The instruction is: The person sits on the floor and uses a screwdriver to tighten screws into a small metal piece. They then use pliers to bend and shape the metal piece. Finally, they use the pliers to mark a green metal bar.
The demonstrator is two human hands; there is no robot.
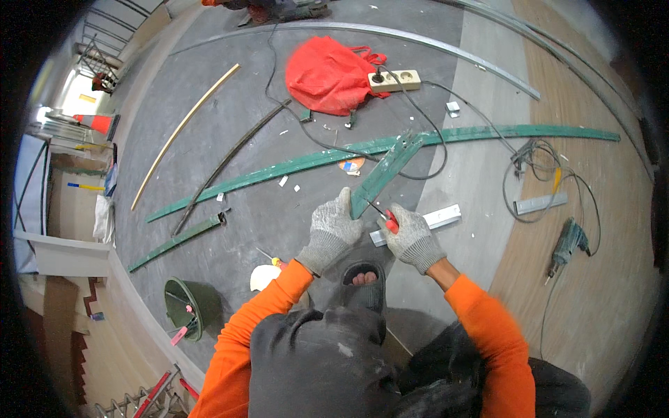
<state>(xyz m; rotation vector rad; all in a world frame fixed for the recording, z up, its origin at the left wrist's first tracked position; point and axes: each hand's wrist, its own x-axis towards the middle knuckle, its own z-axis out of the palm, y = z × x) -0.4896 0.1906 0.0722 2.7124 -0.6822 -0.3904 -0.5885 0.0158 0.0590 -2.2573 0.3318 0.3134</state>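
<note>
My left hand (330, 230), in a grey knitted glove, is closed around the near end of a short green metal channel (387, 174). The channel slants away to the upper right, its far end over a long green metal channel (300, 164) on the floor. In my right hand (414, 238), gloved alike, is a red-handled tool (391, 223). Its thin dark tip meets the near end of the short channel; fingers hide most of the tool, so its exact kind is unclear. A pale metal strip (443, 217) lies on the floor behind my right hand.
A red bag (326, 76) and a power strip (395, 81) lie ahead, with cables around. At right rests a green power drill (568, 244). A dark green bucket (182, 306) stands at left, near a short green channel (174, 244) and a wooden strip (182, 132).
</note>
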